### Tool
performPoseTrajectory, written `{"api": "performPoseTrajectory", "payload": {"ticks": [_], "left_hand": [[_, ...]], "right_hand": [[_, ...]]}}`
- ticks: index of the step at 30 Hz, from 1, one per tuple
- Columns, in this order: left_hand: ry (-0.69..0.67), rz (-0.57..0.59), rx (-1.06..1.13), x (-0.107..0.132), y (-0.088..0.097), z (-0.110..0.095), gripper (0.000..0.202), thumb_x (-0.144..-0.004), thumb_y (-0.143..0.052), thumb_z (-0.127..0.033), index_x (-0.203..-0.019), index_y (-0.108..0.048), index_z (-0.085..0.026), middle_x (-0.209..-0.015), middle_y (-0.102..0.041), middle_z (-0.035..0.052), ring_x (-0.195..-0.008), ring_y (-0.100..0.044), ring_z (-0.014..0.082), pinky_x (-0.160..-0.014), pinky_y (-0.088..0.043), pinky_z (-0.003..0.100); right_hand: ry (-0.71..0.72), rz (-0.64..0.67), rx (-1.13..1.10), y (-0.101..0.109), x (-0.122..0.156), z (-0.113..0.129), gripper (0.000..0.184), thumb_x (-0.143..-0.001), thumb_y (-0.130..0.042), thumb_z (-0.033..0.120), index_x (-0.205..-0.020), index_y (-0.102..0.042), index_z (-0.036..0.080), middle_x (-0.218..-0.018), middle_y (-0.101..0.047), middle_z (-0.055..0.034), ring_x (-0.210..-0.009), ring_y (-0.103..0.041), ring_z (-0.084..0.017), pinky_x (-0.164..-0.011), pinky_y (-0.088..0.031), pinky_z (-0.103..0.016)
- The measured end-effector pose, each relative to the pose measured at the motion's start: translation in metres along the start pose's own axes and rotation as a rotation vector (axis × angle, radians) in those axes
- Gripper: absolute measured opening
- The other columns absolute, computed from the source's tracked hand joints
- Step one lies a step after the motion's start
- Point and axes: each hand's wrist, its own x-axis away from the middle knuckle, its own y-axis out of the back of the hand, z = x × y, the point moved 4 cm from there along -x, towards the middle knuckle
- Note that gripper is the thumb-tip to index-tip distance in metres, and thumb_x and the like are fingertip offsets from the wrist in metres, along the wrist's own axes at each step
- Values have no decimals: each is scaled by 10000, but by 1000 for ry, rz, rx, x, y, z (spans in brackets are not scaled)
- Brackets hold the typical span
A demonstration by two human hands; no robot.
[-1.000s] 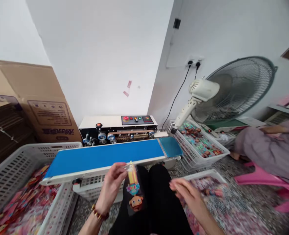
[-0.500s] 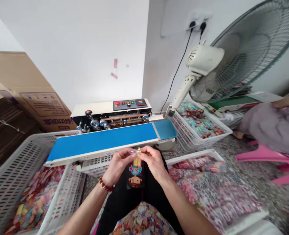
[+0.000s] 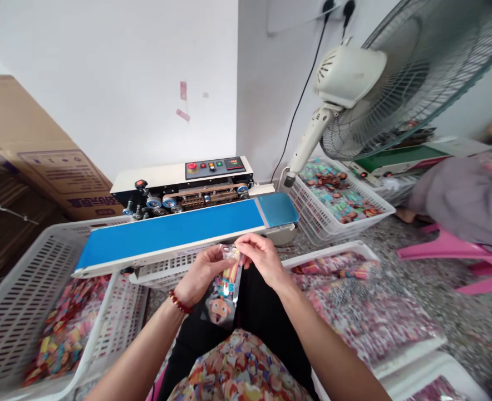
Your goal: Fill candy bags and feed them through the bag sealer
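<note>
My left hand (image 3: 202, 273) and my right hand (image 3: 260, 257) both pinch the top edge of a small clear packet (image 3: 225, 284) with a cartoon figure and coloured sticks inside. The packet hangs over my black-trousered lap, just in front of the blue conveyor belt (image 3: 179, 228) of a sealing machine (image 3: 187, 181). A red bead bracelet sits on my left wrist.
White slotted baskets of colourful packets stand at the left (image 3: 29, 289), the right front (image 3: 333, 253) and far right (image 3: 313, 217). A floor fan (image 3: 375, 83) leans at the right. Cardboard boxes (image 3: 41, 161) stack at the left. Another person in lilac sits by a pink stool (image 3: 458, 250).
My right hand came in from the right basket and joined my left hand on the packet's top. The view has tilted downward and closer.
</note>
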Motion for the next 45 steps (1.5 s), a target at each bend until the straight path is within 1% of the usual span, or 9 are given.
{"api": "performPoseTrajectory", "payload": {"ticks": [5,10,16,20,25,29,33,38,45], "left_hand": [[31,-107,29,0,0,3,258,-625,-834,-268,-742,-642,-141,-723,-689,12,-609,-595,113,-595,-454,217],[86,-103,81,4,-2,7,231,-640,-814,-266,-674,-626,-136,-640,-653,1,-522,-544,85,-528,-414,200],[113,-126,72,3,3,5,262,-616,-833,-282,-682,-627,-135,-651,-662,12,-527,-560,96,-529,-428,210],[82,-147,131,2,3,7,288,-571,-855,-226,-716,-619,-151,-659,-653,-19,-549,-566,85,-536,-429,190],[83,-165,181,3,8,11,261,-605,-841,-238,-732,-631,-151,-671,-649,-18,-553,-563,82,-531,-445,188],[57,-192,210,4,13,13,269,-591,-845,-234,-764,-664,-135,-717,-672,7,-642,-615,108,-620,-498,208],[-8,-261,210,6,16,14,257,-606,-837,-261,-713,-638,-140,-660,-643,-9,-586,-586,99,-585,-480,211],[27,-306,200,12,19,13,282,-599,-839,-298,-717,-629,-150,-692,-655,-7,-629,-614,128,-611,-496,244],[-42,-359,170,19,24,10,251,-583,-837,-259,-682,-633,-148,-675,-639,-22,-593,-544,78,-580,-422,193]], "right_hand": [[-12,43,71,2,0,4,145,-806,-629,326,-773,-661,189,-610,-620,18,-551,-565,-113,-454,-420,-192],[-34,80,80,7,2,7,147,-784,-622,302,-708,-655,180,-626,-633,3,-564,-575,-125,-469,-449,-210],[-113,-25,-66,13,3,-5,171,-749,-654,337,-709,-605,178,-657,-624,10,-591,-640,-142,-457,-433,-197],[-78,-44,-59,14,1,-3,183,-789,-632,358,-761,-602,179,-777,-683,-18,-634,-655,-134,-499,-433,-199],[-61,-105,-60,16,0,-9,198,-766,-644,341,-898,-645,193,-714,-641,13,-588,-602,-111,-502,-419,-208],[-188,-59,-125,3,5,-26,266,-750,-653,412,-860,-686,171,-773,-641,-21,-608,-580,-115,-471,-405,-213],[-181,-14,-67,-16,10,-33,256,-754,-674,428,-832,-676,185,-673,-599,11,-555,-510,-100,-480,-397,-215],[-127,-118,-120,-32,13,-33,141,-743,-648,333,-709,-637,197,-627,-547,32,-566,-459,-101,-535,-398,-220],[-94,-212,-93,-48,16,-32,184,-769,-615,362,-676,-594,204,-629,-526,32,-594,-445,-120,-566,-371,-239]]}}
